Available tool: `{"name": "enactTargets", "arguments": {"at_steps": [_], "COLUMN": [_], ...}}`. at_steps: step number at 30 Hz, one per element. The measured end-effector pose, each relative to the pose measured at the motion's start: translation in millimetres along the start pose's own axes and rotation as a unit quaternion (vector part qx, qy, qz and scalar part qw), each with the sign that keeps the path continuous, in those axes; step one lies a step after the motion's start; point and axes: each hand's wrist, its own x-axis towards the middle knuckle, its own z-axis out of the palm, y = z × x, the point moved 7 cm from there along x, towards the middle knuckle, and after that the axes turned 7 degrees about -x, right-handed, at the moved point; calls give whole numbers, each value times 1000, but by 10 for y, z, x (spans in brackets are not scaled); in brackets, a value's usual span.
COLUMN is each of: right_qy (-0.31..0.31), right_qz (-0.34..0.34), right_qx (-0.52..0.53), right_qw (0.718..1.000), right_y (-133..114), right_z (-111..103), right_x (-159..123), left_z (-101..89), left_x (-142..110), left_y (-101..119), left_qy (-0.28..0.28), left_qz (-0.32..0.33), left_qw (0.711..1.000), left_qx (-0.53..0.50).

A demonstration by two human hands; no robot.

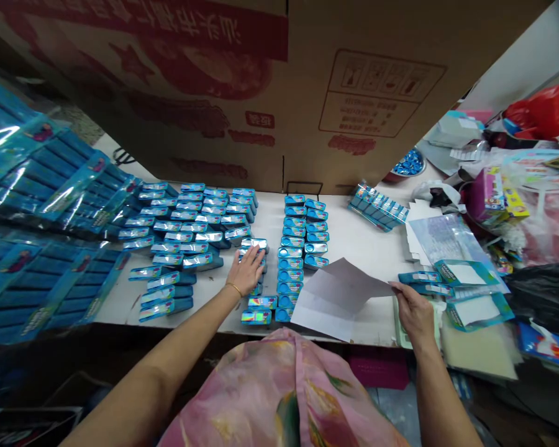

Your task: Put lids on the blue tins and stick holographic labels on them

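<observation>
My left hand [246, 271], palm down with fingers stretched out, rests on a column of small blue boxes [254, 243]. Its fingers cover part of that column. Pinched at one corner in my right hand [415, 312] is a folded or bent white sheet of paper [342, 292], its left part reaching over the table. Two rows of blue boxes with round marks on their ends [290, 265] stand between the left hand and the sheet. More blue boxes [181, 238] lie in uneven columns to the left. Beside my right hand lie several blue packets [426, 283].
A large cardboard box [279, 112] stands along the back of the white table [340, 226]. Clear-wrapped blue packs [41, 186] are stacked at the left. A wrapped row of boxes [379, 207] sits at the back right, near a bowl of blue pieces [407, 164]. Bags clutter the right.
</observation>
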Motion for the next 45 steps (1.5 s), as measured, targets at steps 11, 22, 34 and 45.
{"name": "enactTargets", "arguments": {"at_steps": [11,22,34,45], "right_qy": [20,-26,-99,4], "right_qz": [47,6,-216,-411], "right_qx": [8,37,79,-38], "right_qw": [999,999,968,911], "right_y": [216,143,-620,-1201], "right_z": [-154,-12,-244,-201], "right_x": [-172,197,566,-40], "left_z": [-313,209,-319,-553], "left_x": [-402,-898,-852,287], "left_y": [-404,390,375,1512], "left_qy": [8,-100,12,-285], "left_qz": [-86,-4,-81,-116], "left_qw": [996,995,985,674], "left_qx": [30,-2,-150,-671]}}
